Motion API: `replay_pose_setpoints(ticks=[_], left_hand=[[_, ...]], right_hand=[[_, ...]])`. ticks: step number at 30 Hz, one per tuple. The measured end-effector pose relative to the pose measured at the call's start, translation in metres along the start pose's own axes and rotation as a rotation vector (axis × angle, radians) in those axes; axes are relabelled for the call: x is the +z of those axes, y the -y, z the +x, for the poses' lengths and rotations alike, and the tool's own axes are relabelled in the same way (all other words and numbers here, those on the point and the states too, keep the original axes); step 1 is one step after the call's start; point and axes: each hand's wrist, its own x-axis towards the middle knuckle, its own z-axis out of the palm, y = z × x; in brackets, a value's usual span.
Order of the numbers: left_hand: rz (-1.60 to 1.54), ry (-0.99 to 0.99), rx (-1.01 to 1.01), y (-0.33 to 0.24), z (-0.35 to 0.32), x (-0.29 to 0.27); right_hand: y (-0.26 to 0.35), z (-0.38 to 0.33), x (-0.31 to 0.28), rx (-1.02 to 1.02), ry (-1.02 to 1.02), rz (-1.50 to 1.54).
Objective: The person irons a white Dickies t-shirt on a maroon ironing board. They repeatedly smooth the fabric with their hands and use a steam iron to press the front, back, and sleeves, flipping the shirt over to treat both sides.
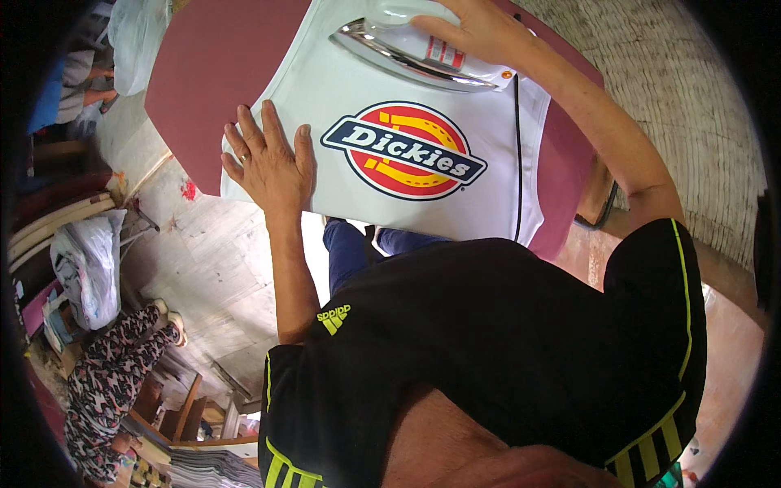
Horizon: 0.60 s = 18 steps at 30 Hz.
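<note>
Left hand (272, 159) lies open, pinning the white shirt (350, 191) flat on the board (207, 73) while right hand (480, 28) grips the iron (411, 53)

Right hand (480, 28) grips iron (411, 49); left hand (272, 159) flattens white garment (325, 89).

A cluttered workroom seen from above, in daylight.
A pale, worn floor (203, 268) carries a small red stain. At the left edge a filled clear plastic bag (85, 268) sits beside stacked wooden boards (57, 220). Another person's patterned trouser legs (114, 366) stretch across the lower left, near wooden furniture (191, 411). A woven mat (675, 98) covers the right side.
</note>
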Motion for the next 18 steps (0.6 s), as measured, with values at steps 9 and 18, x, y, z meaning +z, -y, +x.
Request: replay_pose_setpoints(ticks=[9, 18], left_hand=[[-0.141, -0.073, 0.181, -0.014, 0.022, -0.005], [-0.222, -0.103, 0.615, -0.095, 0.148, 0.068]], right_hand=[[-0.057, -0.137, -0.061, 0.392, -0.252, 0.023], [-0.037, -0.214, -0.036, 0.554, -0.219, -0.086]])
